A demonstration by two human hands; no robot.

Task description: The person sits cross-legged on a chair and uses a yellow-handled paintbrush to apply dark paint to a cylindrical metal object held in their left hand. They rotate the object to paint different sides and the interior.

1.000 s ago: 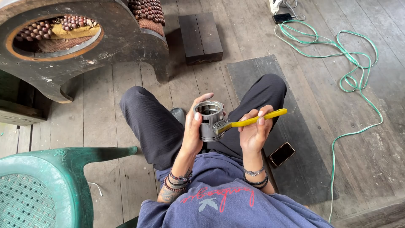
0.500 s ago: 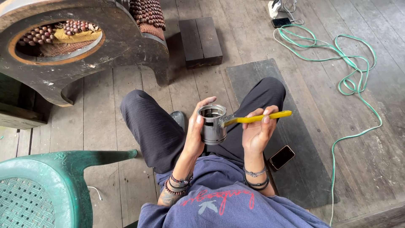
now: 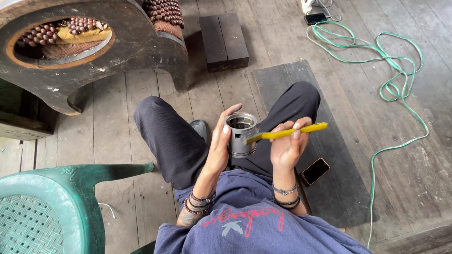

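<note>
My left hand [image 3: 220, 143] grips a short hollow metal cylinder [image 3: 241, 136], open end up, held above my lap. My right hand [image 3: 288, 143] holds a small brush with a yellow handle [image 3: 287, 133]; its bristle end rests against the cylinder's rim on the right side. I sit on a plank floor with knees bent in dark trousers, wearing a blue shirt and bracelets on both wrists.
A phone [image 3: 315, 170] lies on a dark mat [image 3: 339, 155] by my right leg. A green plastic chair [image 3: 47, 207] stands at lower left. A dark wooden block [image 3: 223, 40], a carved wooden seat with beads [image 3: 94, 51] and a green cable [image 3: 391, 89] lie ahead.
The cylinder and brush stay together in my hands; the view shifts slightly. The brush head stays at the cylinder's rim.
</note>
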